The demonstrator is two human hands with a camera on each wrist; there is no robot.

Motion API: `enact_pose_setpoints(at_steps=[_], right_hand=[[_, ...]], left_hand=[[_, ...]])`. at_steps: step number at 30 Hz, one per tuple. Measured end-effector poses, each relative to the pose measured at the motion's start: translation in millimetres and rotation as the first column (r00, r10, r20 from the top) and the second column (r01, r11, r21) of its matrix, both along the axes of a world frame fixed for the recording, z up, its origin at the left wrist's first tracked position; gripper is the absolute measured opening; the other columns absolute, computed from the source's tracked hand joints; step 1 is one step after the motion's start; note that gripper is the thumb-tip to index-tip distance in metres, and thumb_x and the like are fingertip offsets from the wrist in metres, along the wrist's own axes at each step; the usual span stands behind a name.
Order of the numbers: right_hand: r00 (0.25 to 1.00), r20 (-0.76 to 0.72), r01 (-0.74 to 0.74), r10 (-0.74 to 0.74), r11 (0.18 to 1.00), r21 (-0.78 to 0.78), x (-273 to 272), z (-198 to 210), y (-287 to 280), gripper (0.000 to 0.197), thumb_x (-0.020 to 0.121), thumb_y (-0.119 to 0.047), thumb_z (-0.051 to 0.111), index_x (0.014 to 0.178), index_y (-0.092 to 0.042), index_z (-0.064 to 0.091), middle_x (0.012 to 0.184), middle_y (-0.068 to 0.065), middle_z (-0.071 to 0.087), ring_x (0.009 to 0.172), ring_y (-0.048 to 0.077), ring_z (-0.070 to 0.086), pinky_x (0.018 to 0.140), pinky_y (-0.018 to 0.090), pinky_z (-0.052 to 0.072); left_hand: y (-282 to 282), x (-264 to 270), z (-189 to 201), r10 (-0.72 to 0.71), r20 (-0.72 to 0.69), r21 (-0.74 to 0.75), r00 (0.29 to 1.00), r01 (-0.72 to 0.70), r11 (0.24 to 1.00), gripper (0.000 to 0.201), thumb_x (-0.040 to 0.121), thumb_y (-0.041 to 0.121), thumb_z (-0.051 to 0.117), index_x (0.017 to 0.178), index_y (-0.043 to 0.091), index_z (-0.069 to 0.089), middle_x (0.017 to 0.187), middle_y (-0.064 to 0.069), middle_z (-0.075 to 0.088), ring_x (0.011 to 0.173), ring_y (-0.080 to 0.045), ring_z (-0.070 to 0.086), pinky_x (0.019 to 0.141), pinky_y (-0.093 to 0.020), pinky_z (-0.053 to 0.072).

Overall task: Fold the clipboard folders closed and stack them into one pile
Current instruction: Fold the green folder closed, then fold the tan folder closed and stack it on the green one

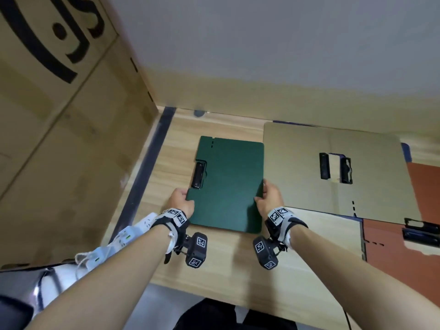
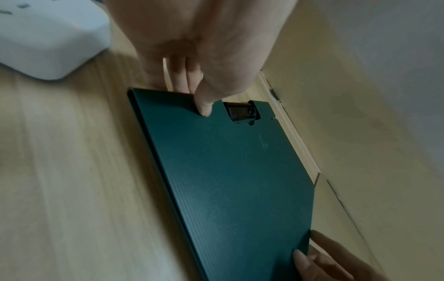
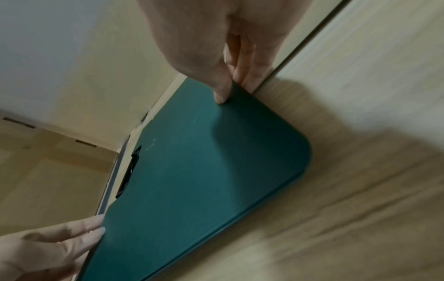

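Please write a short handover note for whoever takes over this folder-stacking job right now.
Left hand: grips the green folder at its left edge, beside the clip.
Right hand: grips the same folder's right edge, thumb on top.
Done: the green folder is folded closed, flat on the wooden table.
Left: the tan folder lies open to the right, overlapping an open red-brown folder. A blue edge shows behind the tan one. Close these, then stack everything into one pile.

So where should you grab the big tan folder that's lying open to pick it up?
Probably by its near edge, coming from the front. The tan folder lies open and flat, partly overlapping the red folder, so a thumb on top and fingers slid underneath should lift that thin edge. Its black clips sit mid-panel, better avoided. Both hands now hold the green folder.
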State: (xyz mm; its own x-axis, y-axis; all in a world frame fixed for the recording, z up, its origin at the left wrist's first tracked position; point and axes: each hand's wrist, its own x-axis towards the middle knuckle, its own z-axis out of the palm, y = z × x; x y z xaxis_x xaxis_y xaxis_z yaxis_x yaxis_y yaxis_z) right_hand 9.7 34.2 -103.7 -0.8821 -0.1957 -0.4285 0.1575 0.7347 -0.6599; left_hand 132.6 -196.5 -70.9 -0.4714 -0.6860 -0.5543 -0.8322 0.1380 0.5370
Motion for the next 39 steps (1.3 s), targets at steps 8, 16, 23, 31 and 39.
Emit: enact_pose_setpoints(at_steps=[8,16,23,31,39], right_hand=[[0.991,-0.038,-0.118,0.127,0.977,0.177,9.6,1.9,-22.4,0.050,0.078,-0.019,0.072,0.123,-0.015,0.051,0.117,0.009,0.048,0.107,0.030,0.057,0.097,0.040,0.050],[0.998,-0.036,-0.048,0.052,0.993,0.109,1.6,16.7,12.3,0.053,0.081,-0.015,0.069,0.131,-0.014,0.053,0.126,0.007,0.046,0.107,0.023,0.058,0.100,0.025,0.041],[0.991,-0.005,0.131,-0.132,0.985,0.111,-21.3,30.2,121.8,0.038,0.087,-0.013,0.064,0.125,-0.012,0.058,0.125,0.008,0.052,0.103,0.019,0.063,0.103,0.034,0.047],[0.955,-0.002,0.295,-0.296,0.951,0.097,-48.7,23.9,238.6,0.035,0.088,-0.008,0.063,0.123,-0.005,0.058,0.117,0.008,0.066,0.099,0.016,0.062,0.097,0.029,0.047],[0.963,-0.012,0.268,-0.268,0.960,0.084,-118.9,13.0,261.9,0.037,0.087,-0.017,0.061,0.124,-0.013,0.058,0.120,0.003,0.063,0.105,0.017,0.063,0.100,0.038,0.049]], left_hand=[[-17.4,5.9,-12.3,-0.019,0.115,-0.094,0.993,0.030,0.995,0.030,0.080,0.020,0.065,0.108,0.024,0.055,0.109,-0.002,0.066,0.095,-0.026,0.064,0.088,-0.035,0.052],[1.2,-23.3,5.1,-0.100,0.147,-0.238,0.984,0.133,0.962,0.044,0.080,0.014,0.067,0.122,0.020,0.057,0.129,-0.007,0.050,0.120,-0.029,0.050,0.097,-0.036,0.041],[67.4,-89.6,12.2,-0.241,-0.082,-0.157,0.967,0.226,0.961,0.035,0.080,0.007,0.063,0.114,0.013,0.059,0.120,-0.008,0.058,0.106,-0.027,0.060,0.092,-0.037,0.048],[173.8,-146.6,-6.9,-0.363,0.018,-0.020,0.932,0.363,0.932,0.052,0.080,0.007,0.060,0.131,0.006,0.051,0.134,-0.014,0.047,0.121,-0.032,0.051,0.103,-0.037,0.042],[189.0,-175.5,-13.6,-0.182,0.168,-0.009,0.969,0.186,0.982,0.054,0.074,0.019,0.067,0.126,0.007,0.056,0.134,-0.014,0.045,0.123,-0.034,0.047,0.103,-0.045,0.042]])
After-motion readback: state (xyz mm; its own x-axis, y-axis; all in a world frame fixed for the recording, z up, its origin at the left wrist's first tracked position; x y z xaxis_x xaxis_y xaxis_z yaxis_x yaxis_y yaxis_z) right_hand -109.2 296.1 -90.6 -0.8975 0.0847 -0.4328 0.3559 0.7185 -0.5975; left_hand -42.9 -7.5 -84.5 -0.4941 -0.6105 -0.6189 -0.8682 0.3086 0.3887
